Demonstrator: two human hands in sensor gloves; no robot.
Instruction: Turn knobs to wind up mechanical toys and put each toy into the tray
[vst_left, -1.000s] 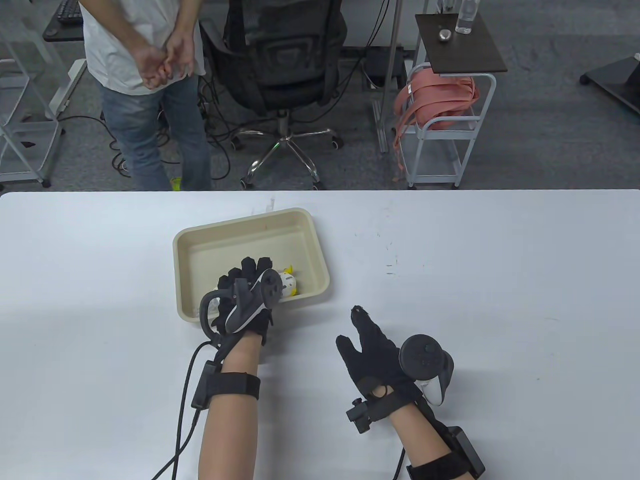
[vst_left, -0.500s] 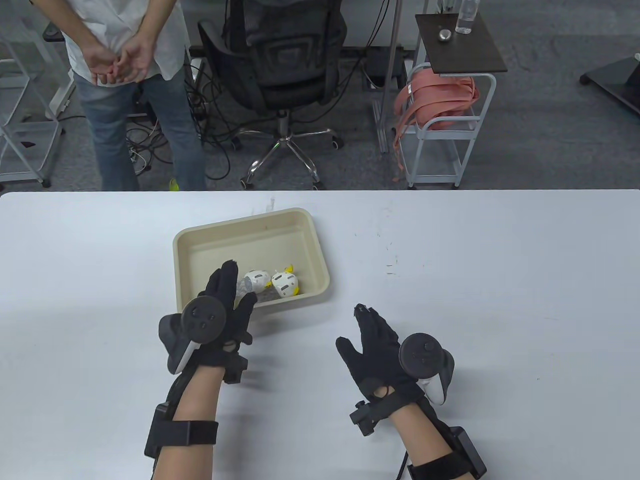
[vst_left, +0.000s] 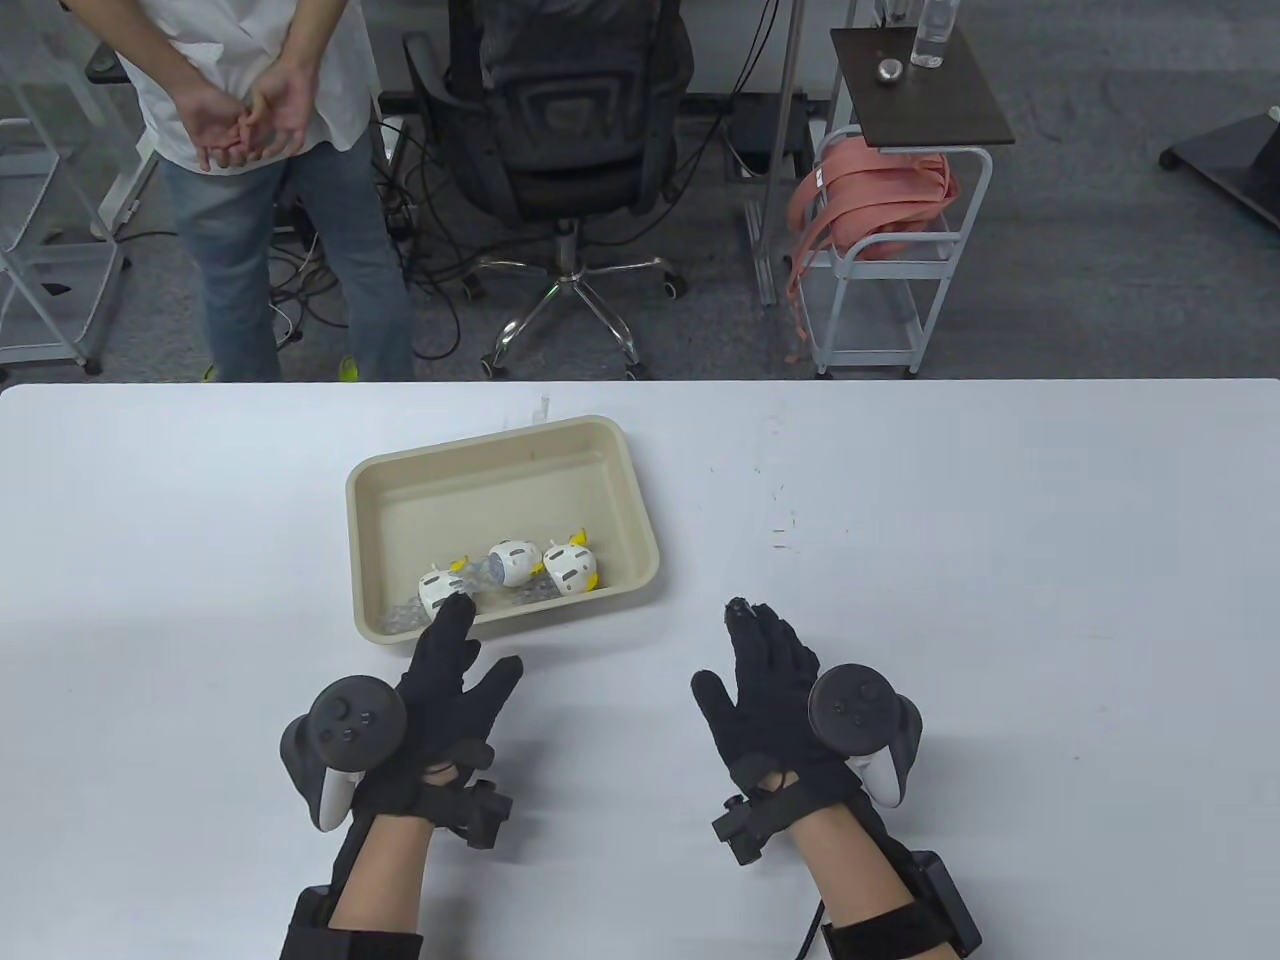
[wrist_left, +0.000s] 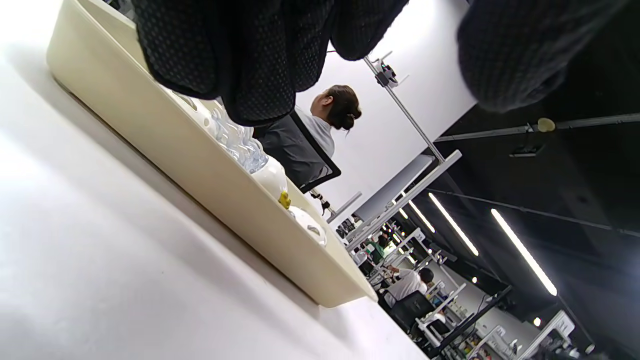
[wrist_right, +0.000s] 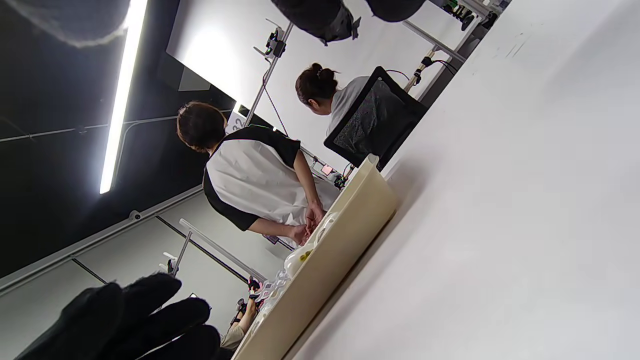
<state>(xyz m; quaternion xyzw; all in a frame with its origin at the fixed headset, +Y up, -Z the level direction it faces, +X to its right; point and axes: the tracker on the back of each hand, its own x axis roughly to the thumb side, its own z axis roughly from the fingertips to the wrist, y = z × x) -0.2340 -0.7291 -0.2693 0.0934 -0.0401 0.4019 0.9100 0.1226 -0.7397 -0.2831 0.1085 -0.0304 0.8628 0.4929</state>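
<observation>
A beige tray (vst_left: 480, 445) sits left of centre on the white table. Three white and yellow wind-up toys lie along its near side: one at the left (vst_left: 438, 590), one in the middle (vst_left: 513, 563), one at the right (vst_left: 570, 567), with crumpled clear plastic (vst_left: 490, 582) among them. My left hand (vst_left: 455, 665) lies flat and open just in front of the tray, its fingertips at the near rim, holding nothing. My right hand (vst_left: 765, 670) rests open on the table to the tray's right. The left wrist view shows the tray wall (wrist_left: 200, 170) with toy tops (wrist_left: 272, 175) above it.
A person (vst_left: 260, 150) stands behind the table's far edge at the left, hands behind the back. Beyond the table are a black office chair (vst_left: 570, 130), a white cart with a pink bag (vst_left: 880, 200), and a dark side table (vst_left: 915, 85) with a bottle.
My left hand let go of a toy in the tray and drew back toward me, uncovering all three toys. My right hand shifted slightly forward and right. The standing person shifted left.
</observation>
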